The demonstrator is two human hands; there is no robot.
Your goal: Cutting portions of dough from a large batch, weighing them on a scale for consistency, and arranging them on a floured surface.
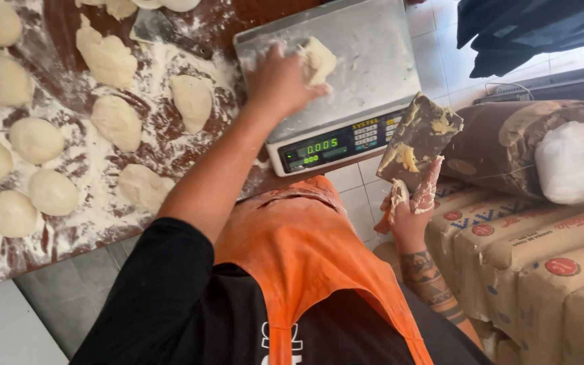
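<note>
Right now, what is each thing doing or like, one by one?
left hand: reaching over the scale, gripping a dough piece.
dough piece: on the scale pan, ragged, unshaped.
scale: switched on, display lit, pan floured.
right hand: closed around a scraper, sticky with dough.
scraper: held upright off the table, smeared with dough.
dough balls: rounded, resting apart.
table: dusted with flour.
flour sacks: stacked, closed.

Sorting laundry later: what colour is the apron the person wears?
Orange, the apron shows best in the head view, worn over a black shirt.
</note>
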